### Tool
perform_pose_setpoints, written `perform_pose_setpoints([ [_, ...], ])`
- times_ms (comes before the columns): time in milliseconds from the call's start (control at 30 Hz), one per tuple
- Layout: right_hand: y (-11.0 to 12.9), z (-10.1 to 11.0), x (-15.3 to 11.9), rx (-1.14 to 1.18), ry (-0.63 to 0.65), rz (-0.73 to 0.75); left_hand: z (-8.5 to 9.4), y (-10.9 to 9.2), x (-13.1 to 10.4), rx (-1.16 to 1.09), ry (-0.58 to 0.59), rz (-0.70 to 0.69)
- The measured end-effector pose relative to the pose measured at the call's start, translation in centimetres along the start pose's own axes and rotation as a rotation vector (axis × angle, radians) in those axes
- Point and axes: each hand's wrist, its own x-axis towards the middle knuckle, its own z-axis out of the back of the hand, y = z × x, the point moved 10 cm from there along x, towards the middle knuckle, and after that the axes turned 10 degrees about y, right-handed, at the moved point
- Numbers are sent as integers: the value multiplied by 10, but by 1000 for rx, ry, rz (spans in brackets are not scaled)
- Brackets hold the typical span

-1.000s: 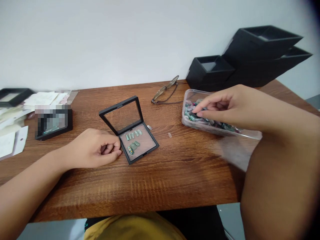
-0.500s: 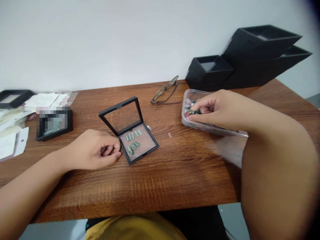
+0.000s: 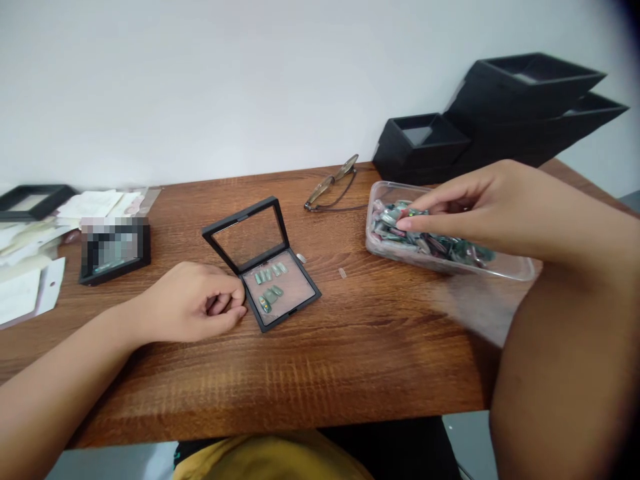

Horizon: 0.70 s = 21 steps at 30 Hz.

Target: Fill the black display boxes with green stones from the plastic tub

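we rest our left hand (image 3: 200, 303) on the brown wooden table (image 3: 300, 373), fingers curled nearly closed, beside the open, square black-framed case (image 3: 306, 301); we cannot tell whether it grips anything. small glossy green oval pieces (image 3: 269, 273) lie in the case. our right hand (image 3: 411, 213) pinches a small green piece (image 3: 419, 212) above the clear rectangular plastic tub (image 3: 517, 267) of similar pieces.
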Motion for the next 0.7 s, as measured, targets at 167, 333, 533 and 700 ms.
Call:
perform_pose_setpoints([
  [167, -1, -1, -2, 38, 20, -105, 0, 0, 1, 0, -5, -3],
  [333, -8, -1, -1, 2, 37, -98, 1, -2, 0, -14, -5, -2],
  [533, -10, 1, -3, -69, 34, -95, 1, -1, 0, -13, 0, 9],
  [700, 2, 9, -4, -98, -19, -5, 0, 0, 1, -11, 9, 30],
])
